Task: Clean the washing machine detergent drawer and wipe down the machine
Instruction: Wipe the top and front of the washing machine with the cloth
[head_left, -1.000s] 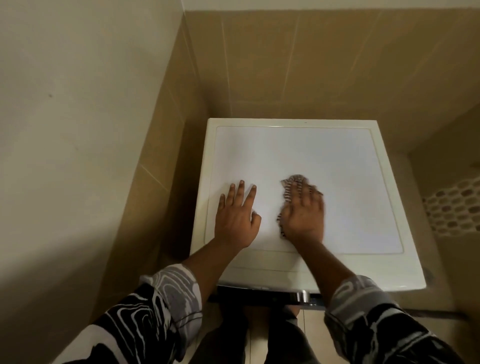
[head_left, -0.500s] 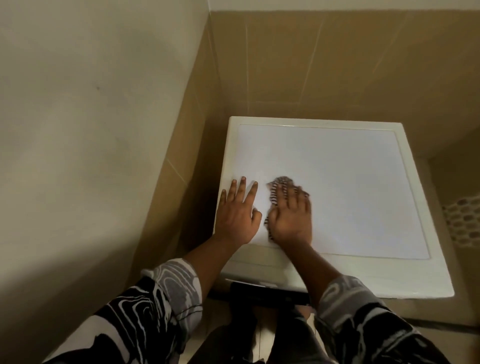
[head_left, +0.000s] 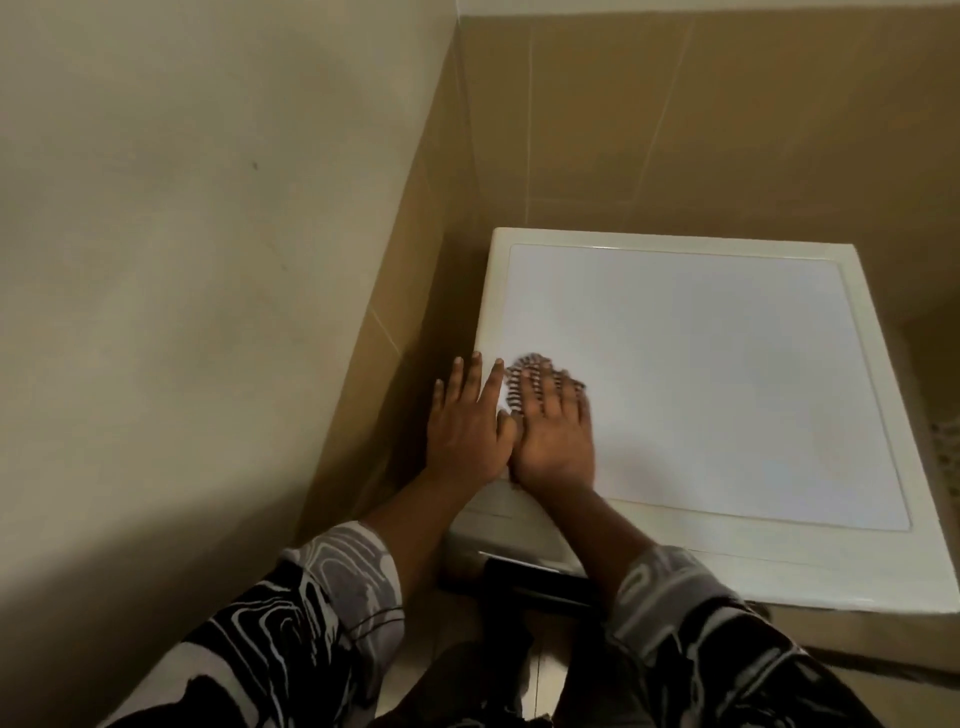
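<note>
Far left: plain cream painted wall (head_left: 182, 260), meeting a tan tiled wall (head_left: 675, 130) that wraps the corner behind the machine. Person's left sleeve, black-and-white swirl print (head_left: 311, 613), is pushed up the forearm. Left hand (head_left: 467, 426) lies flat, palm down, on the front-left corner of the white square washing machine top (head_left: 727, 374); fingers are straight and slightly fanned, holding nothing, with the outer ones reaching over the left rim. Just beside it, thumbs touching or nearly so, the right hand (head_left: 556, 441) is also flat, fingers straight and close together, pressing down on a small brown-and-white striped cloth (head_left: 522, 371). The cloth is mostly under the palm, and only its far edge shows past the fingertips. The right hand and cloth are motion-blurred. The cloth sits on the lid near its left edge, front half. Under the lid's front edge, between the forearms, is a dark recess (head_left: 535, 577); can't tell whether that's the detergent drawer slot. The right sleeve (head_left: 701, 634) has the same print. Far right edge: a perforated pale surface (head_left: 943, 441), too blurred to identify.
</note>
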